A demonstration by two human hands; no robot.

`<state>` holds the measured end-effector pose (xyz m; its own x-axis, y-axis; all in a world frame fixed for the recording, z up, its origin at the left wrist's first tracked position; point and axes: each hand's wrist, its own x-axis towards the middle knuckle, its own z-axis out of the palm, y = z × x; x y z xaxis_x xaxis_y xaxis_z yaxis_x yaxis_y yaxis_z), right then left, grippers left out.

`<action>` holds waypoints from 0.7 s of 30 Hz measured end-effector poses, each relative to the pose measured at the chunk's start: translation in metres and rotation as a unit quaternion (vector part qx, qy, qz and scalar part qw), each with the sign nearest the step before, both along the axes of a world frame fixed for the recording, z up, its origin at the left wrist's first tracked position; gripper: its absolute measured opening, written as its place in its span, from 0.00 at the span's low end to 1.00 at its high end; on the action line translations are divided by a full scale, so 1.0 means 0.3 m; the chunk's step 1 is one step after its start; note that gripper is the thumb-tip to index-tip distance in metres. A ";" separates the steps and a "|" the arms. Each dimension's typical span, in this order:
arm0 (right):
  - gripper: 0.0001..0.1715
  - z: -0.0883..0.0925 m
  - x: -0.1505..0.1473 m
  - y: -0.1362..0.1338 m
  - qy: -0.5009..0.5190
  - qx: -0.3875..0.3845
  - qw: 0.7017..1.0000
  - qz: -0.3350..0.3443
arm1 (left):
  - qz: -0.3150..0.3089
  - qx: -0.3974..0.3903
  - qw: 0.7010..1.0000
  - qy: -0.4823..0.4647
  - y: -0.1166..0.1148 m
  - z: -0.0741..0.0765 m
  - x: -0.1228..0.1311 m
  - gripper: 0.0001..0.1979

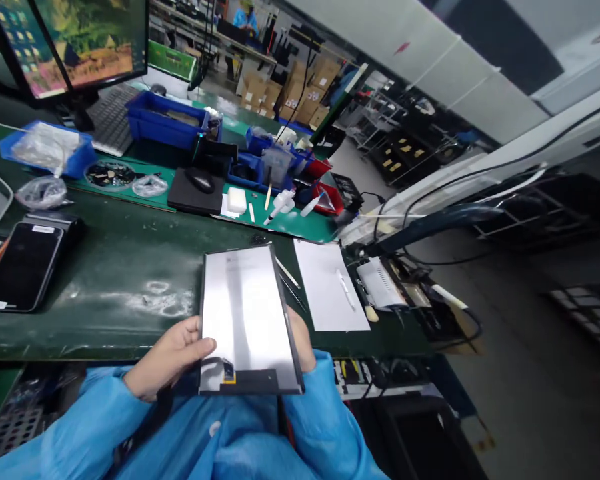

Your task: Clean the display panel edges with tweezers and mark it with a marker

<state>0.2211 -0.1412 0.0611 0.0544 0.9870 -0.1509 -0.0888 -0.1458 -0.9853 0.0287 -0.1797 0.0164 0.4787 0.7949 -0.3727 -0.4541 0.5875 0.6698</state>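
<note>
Left hand (173, 353): fingers held together and curled against the left edge of a tablet display panel (245, 313), which is held tilted just above the front edge of the green worktop (105, 300). Right hand (303, 340): largely concealed behind the panel's right edge, its grip not determinable. White paper sheet (330, 287): placed on the worktop, just right of the panel.

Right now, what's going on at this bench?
A person in a blue smock holds a display panel above the edge of a green workbench, its silvery side facing up. The left hand grips one long edge, the right hand the other. Tweezers lie beyond it, beside a white sheet of paper.
</note>
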 end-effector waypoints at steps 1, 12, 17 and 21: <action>0.29 0.008 0.017 -0.008 0.025 -0.024 0.999 0.005 | 0.011 0.006 0.999 0.039 0.002 0.005 -0.017 0.22; 0.24 0.015 0.049 -0.103 0.107 -0.048 0.989 0.093 | 0.030 0.057 0.982 0.175 -0.019 0.026 -0.101 0.19; 0.24 0.022 0.049 -0.111 0.088 -0.036 0.990 0.103 | 0.029 0.065 0.972 0.223 -0.030 0.033 -0.119 0.17; 0.24 0.028 0.051 -0.122 0.089 -0.034 0.990 0.107 | 0.000 0.038 0.975 0.218 -0.042 0.035 -0.130 0.17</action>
